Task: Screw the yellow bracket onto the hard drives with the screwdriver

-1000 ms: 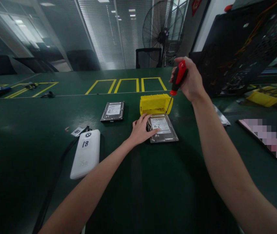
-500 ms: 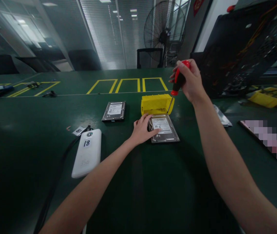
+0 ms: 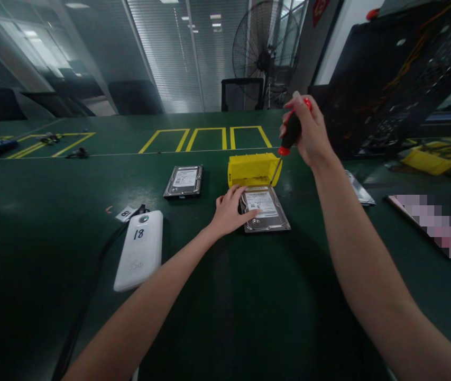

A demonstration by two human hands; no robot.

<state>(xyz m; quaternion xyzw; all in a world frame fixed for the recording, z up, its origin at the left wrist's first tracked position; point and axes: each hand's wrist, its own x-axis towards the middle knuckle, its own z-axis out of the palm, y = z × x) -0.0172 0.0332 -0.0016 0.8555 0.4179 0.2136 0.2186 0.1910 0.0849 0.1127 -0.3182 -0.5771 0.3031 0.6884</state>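
Note:
A silver hard drive with a white label lies flat on the green table. My left hand grips its left side, the thumb resting on the label and the fingers along the far left edge. My right hand is wrapped round the red and black handle of a screwdriver. The screwdriver tilts down to the left, its tip at the drive's far edge near the right corner; whether it sits in a screw is too small to tell. Directly behind the drive, a yellow plastic bin lies with its opening facing me.
Left of the bin lies a second hard drive. A white device marked 18, with a black cable, lies beside my left forearm. A silver packet and another yellow bin are at right, near a large black case.
My right hand has turned the screwdriver handle slightly, its fingers shifting round the grip. The left hand and hard drive keep their places; the whole view has slid a little.

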